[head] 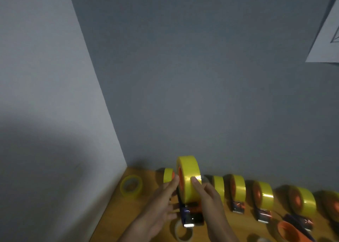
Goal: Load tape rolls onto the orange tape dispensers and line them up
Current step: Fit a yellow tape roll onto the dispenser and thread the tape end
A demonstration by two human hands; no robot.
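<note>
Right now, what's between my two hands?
In the head view, a loaded dispenser with its yellow roll sits between the left hand and right hand.

Yellow tape roll (189,177) upright on orange dispenser (191,215) (serrated blade frontward), loaded dispensers (238,194) lined rightward

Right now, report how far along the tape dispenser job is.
Done: several loaded dispensers stand in a row along the wall. In hand: the left hand and right hand hold a dispenser carrying a yellow roll, not yet in line. Left: a loose roll by the corner, a pale roll and an empty orange dispenser at the near edge.
</note>
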